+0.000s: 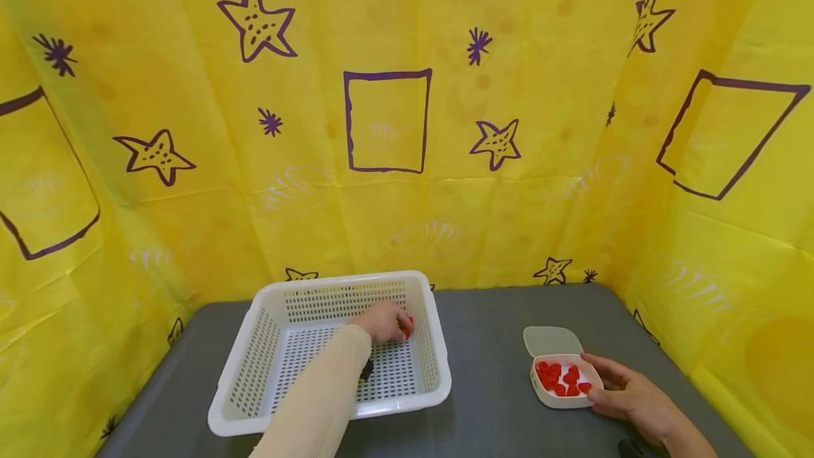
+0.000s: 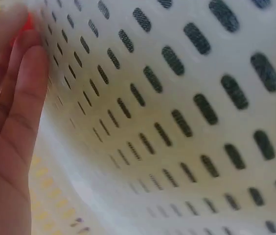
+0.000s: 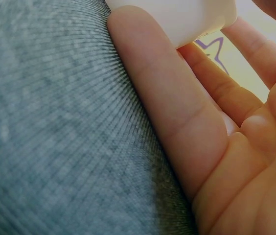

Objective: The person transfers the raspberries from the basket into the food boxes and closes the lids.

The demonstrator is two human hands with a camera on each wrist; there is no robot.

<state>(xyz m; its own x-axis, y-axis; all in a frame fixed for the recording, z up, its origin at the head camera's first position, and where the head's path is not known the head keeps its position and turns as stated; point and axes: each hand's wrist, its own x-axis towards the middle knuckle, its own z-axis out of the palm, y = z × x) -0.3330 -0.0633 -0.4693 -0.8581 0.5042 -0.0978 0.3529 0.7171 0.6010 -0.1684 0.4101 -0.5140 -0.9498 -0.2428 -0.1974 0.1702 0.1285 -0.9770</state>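
Note:
Inside the white plastic basket [image 1: 237,366], near its right wall, my left hand [image 1: 384,321] pinches a small red piece [image 1: 410,322] between its fingertips. The left wrist view has the red piece [image 2: 26,28] partly hidden by the fingers, close to the slotted basket wall [image 2: 143,98]. At the right, my right hand [image 1: 626,393] grips the right side of a small white box [image 1: 552,400], thumb at the front and fingers behind. Several red pieces [image 1: 550,373] lie in the box. Its translucent lid [image 1: 552,340] is flipped back. Fingers curve against the box wall [image 3: 192,22] in the right wrist view.
Basket and box stand on a dark grey cloth-covered table [image 1: 483,373]. A yellow curtain [image 1: 394,232] with purple drawings closes off the back and both sides. A black object [image 1: 629,448] shows by my right wrist, another dark one [image 1: 367,370] under my left forearm.

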